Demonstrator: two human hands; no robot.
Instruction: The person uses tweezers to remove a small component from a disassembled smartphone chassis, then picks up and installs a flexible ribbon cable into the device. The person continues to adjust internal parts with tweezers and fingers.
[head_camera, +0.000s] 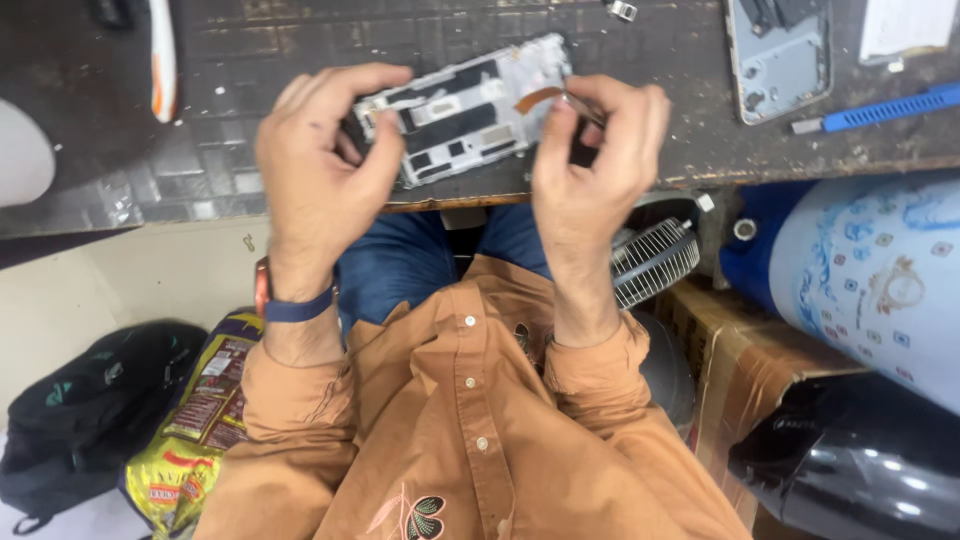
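An opened phone frame (470, 105), silver with black parts inside, lies at the near edge of a dark worn workbench (250, 60). My left hand (320, 165) grips its left end, thumb and fingers around the frame. My right hand (595, 150) pinches thin metal tweezers (585, 105), whose tips touch an orange flex ribbon (538, 96) at the frame's right end. Both wrists come out of orange shirt sleeves, and the left wrist wears a blue band.
A phone back cover (782, 55) and a blue-handled tool (885, 108) lie on the bench at right, a white and orange tool (163, 60) at left. Below the bench: a small fan (655, 260), cardboard box (745, 360), blue patterned container (880, 270), black bag (90, 410), yellow packet (195, 430).
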